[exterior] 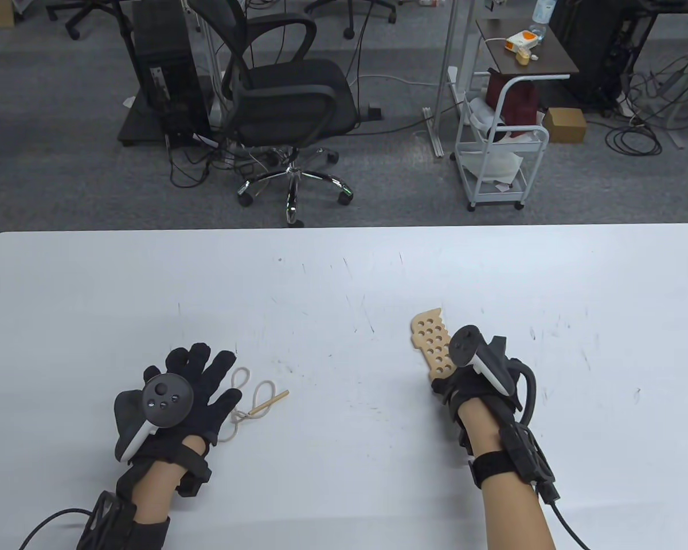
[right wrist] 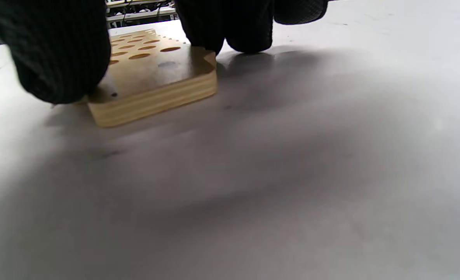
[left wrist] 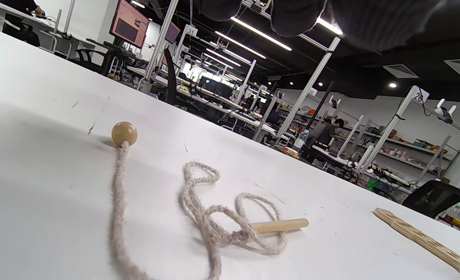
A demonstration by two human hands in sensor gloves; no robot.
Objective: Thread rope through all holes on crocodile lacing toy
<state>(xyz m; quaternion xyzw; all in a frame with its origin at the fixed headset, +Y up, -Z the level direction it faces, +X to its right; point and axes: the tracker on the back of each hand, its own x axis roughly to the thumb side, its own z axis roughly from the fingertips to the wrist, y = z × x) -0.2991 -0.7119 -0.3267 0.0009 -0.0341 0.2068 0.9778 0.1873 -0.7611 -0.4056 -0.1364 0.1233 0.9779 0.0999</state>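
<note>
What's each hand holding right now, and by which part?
Right hand: fingers on the near end of the wooden crocodile board, flat on the table. Left hand: nothing; spread over the rope.

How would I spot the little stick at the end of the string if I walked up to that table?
Start at the white table and find the person's left hand in its black glove. Just to its right lies a looped beige woven rope. The short pale wooden rod pokes out of those loops: the only straight, smooth piece, unlike the round wooden bead at the other end.
</note>
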